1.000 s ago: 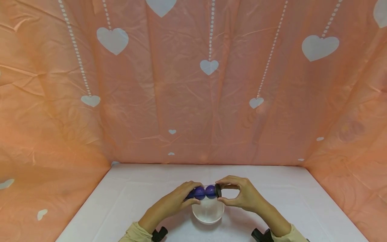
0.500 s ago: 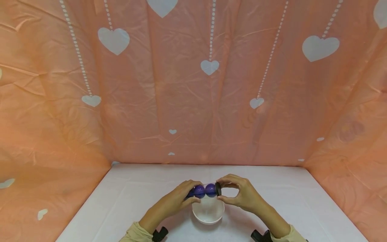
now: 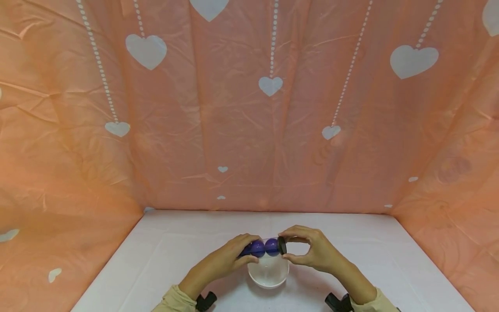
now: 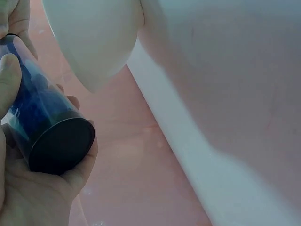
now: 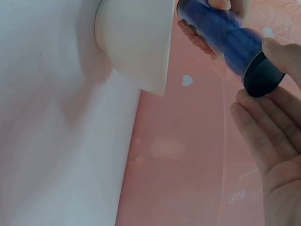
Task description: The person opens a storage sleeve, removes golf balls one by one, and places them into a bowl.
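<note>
Left hand [image 3: 234, 255]: thumb and fingers curled round one end of the clear tube [image 3: 265, 248]. Right hand [image 3: 317, 249]: thumb and fingertips pinched the black cap [image 3: 282, 245] at the other end, a wide gap showing between thumb and index finger behind it. Tube was lying roughly level, held off the table. Contents: two round purple balls [image 3: 272, 247] visible in a row through the wall; more blue-purple ran under the left fingers, count there not determinable. Wall transparent, glossy; black base [image 4: 62, 146] at the left-palm end. White bowl [image 3: 269, 277] stood upright below, its far rim overlapped by the tube in the head view. Beneath: white table [image 3: 163, 268]. Beyond: orange-pink sheet [image 3: 238, 143] with white hearts.
</note>
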Demonstrator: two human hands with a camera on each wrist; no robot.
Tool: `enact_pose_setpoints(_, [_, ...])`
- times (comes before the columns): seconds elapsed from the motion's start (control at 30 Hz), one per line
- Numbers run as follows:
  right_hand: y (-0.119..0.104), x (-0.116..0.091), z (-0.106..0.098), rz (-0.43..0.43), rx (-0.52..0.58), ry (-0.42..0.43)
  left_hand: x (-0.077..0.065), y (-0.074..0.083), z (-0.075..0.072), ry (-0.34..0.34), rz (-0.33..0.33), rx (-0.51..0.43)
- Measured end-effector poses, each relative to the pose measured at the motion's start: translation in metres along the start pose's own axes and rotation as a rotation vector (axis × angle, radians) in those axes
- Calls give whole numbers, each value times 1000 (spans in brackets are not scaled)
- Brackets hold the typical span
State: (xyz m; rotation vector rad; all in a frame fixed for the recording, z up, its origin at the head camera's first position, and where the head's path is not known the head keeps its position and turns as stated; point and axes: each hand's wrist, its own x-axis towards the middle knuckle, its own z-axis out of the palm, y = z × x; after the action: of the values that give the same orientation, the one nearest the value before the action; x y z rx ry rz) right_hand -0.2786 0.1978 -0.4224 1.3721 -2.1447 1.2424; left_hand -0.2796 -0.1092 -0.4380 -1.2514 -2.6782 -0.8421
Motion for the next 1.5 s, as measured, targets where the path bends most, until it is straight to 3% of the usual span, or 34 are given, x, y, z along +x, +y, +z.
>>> enact_pose_setpoints(0.13, [1,0,0,-47,-45,-4,-1,-1,0,2,4,-4])
enact_pose_setpoints(0.3, [1,0,1,-45,-37,25,1,0,1,5,-1,-3])
enact_pose_setpoints(0.6, [-5,2,3,88,13,92,2,1,2,42,-11,-14])
enact_pose_setpoints(0.8, [-3,2,0,85,73,47,1,0,1,14,-15,-38])
enact_pose_setpoints(1.03, [0,0,-6,36,146,-2,1,-2,-3,13,28,-71])
enact_pose_setpoints(1.33, [4,0,-6,59,182,25,2,-6,0,62,5,-84])
enact_pose_setpoints(1.5, [2,0,-7,127,179,39,2,-7,-2,84,-8,-94])
